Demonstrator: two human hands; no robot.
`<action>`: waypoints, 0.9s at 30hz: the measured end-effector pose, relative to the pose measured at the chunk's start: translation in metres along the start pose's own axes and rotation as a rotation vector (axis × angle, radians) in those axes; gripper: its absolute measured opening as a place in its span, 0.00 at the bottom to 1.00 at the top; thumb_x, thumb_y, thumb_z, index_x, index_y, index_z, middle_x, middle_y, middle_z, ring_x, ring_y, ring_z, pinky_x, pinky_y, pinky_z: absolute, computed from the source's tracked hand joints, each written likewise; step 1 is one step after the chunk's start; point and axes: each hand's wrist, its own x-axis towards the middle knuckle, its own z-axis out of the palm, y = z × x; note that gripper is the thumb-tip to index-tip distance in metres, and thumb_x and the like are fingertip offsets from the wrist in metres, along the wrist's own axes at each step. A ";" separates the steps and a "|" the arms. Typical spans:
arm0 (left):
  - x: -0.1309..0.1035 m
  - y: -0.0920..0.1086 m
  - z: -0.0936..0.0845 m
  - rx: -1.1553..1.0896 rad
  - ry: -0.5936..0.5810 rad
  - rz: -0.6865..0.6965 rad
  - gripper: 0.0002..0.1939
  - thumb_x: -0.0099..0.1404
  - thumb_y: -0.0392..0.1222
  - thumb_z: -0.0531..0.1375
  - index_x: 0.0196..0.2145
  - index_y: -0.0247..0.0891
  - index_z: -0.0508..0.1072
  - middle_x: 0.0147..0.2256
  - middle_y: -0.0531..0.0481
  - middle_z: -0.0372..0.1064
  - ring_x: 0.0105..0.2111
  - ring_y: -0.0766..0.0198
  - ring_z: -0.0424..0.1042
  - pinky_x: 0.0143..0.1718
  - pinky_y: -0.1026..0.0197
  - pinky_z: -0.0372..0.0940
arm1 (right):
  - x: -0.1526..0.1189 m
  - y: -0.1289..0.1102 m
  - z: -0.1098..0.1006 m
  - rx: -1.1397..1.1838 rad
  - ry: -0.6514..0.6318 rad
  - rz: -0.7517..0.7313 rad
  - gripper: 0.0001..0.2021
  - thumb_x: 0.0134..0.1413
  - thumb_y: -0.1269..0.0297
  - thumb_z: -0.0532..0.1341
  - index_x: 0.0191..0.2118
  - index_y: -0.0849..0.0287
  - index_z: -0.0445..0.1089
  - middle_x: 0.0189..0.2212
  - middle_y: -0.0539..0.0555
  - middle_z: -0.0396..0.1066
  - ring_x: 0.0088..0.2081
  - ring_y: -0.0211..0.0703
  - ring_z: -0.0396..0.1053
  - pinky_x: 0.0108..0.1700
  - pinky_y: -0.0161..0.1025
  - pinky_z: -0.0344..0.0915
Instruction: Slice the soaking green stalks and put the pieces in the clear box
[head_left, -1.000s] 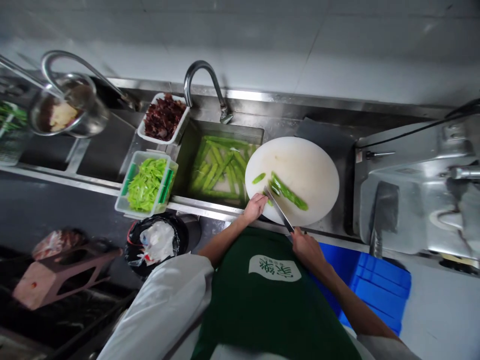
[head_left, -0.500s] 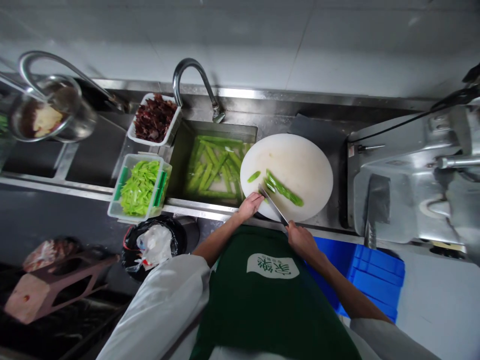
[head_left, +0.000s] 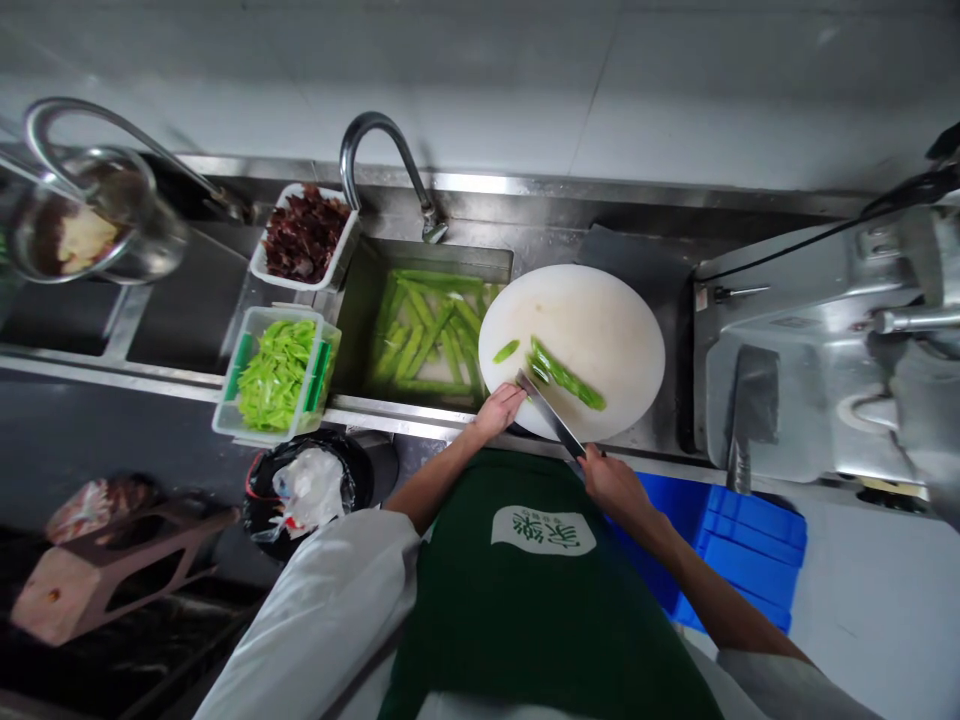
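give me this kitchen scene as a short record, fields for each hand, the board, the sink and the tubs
left hand: at the near left edge of the cutting board, by the knife tip
right hand: gripping the handle of the knife
cutting board: white and round, bearing green stalk pieces
sink: long green stalks in water, left of the board
near tub: sliced greens
far tub: dark reddish leaves

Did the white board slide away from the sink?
No, the board hasn't slid; it covers the same right edge of the sink.
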 end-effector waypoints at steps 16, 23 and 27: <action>0.063 -0.032 -0.066 -0.014 0.069 -0.243 0.08 0.62 0.34 0.61 0.39 0.37 0.77 0.39 0.47 0.67 0.34 0.64 0.71 0.42 0.60 0.69 | -0.004 0.013 -0.004 -0.009 -0.052 -0.080 0.15 0.69 0.63 0.44 0.48 0.62 0.64 0.37 0.60 0.76 0.40 0.48 0.74 0.35 0.36 0.54; 0.030 0.003 -0.037 -0.019 0.176 -0.415 0.04 0.62 0.34 0.60 0.33 0.34 0.76 0.30 0.51 0.67 0.25 0.69 0.65 0.31 0.65 0.65 | 0.010 0.010 0.000 0.088 0.028 0.055 0.16 0.69 0.62 0.43 0.48 0.63 0.64 0.37 0.61 0.75 0.40 0.47 0.74 0.38 0.37 0.56; 0.021 0.015 -0.030 0.032 0.407 -0.471 0.08 0.67 0.38 0.57 0.33 0.34 0.75 0.31 0.48 0.67 0.29 0.67 0.67 0.32 0.65 0.66 | 0.011 0.002 -0.003 0.081 0.045 0.033 0.15 0.69 0.61 0.44 0.48 0.62 0.63 0.36 0.61 0.76 0.39 0.47 0.74 0.38 0.37 0.57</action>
